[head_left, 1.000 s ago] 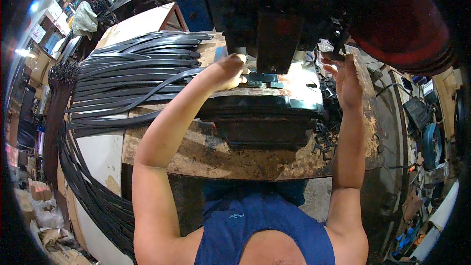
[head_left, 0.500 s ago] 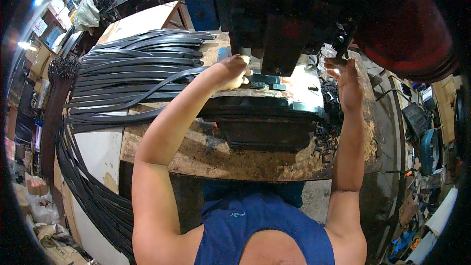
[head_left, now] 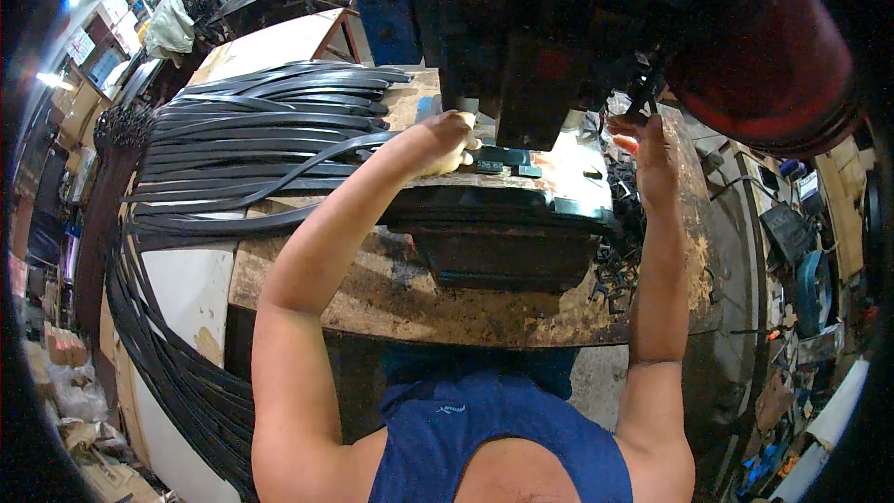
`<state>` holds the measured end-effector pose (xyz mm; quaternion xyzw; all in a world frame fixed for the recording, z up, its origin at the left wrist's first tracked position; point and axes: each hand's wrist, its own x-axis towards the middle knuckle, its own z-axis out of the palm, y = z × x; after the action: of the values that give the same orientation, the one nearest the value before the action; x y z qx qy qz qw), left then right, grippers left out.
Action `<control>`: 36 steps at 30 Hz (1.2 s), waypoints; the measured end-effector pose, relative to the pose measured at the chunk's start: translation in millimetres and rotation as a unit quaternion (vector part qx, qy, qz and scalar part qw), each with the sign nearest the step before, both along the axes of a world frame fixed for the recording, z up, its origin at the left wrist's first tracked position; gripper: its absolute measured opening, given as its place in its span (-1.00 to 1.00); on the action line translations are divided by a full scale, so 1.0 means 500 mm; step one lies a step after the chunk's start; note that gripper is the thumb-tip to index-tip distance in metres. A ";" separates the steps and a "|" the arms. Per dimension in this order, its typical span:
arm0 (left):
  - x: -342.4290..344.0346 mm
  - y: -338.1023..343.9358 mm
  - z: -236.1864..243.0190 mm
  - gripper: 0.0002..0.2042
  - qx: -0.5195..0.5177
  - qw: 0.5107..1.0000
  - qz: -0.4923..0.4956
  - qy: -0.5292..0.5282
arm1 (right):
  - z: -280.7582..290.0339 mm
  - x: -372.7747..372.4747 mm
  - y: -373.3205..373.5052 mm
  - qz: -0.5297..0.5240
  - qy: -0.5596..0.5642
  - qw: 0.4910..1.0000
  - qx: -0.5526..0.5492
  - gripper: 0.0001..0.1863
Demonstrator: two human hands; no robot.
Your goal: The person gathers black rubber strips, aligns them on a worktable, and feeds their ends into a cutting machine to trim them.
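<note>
My left hand [head_left: 447, 142], in a light-coloured glove or finger cover, is closed beside the lit work spot of a dark press [head_left: 531, 56]. A black flat strip [head_left: 340, 147] runs from the pile on the left toward this hand and passes behind my forearm; the grip itself is partly hidden. Just right of the fingers lies a dark block-like die [head_left: 503, 162] on the press bed. My right hand [head_left: 655, 154] is raised at the press's right side, fingers curled at the lower end of a dark lever [head_left: 644, 98].
Many black strips [head_left: 270, 121] cover the table's left side and hang over its edge. A dark metal base [head_left: 503, 251] stands on the worn wooden table [head_left: 372, 298]. Small black cut pieces [head_left: 615, 270] lie at right. A large red cylinder [head_left: 773, 65] juts out above right.
The whole view has shifted slightly. My right hand sits slightly lower against the lever, its fingers turned a little; my left hand stays beside the die.
</note>
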<state>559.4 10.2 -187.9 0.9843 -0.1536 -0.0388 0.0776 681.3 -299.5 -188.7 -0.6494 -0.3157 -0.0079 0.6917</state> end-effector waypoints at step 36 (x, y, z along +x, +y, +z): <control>-0.035 0.038 -0.013 -0.75 -0.221 0.975 0.002 -0.036 | -0.062 -0.043 0.084 0.186 -0.176 0.908 -0.332 -0.71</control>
<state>542.1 29.0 -194.5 0.9440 -0.1591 0.0321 0.2873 659.7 -257.4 -219.8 -0.7592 -0.5317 0.1116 0.3583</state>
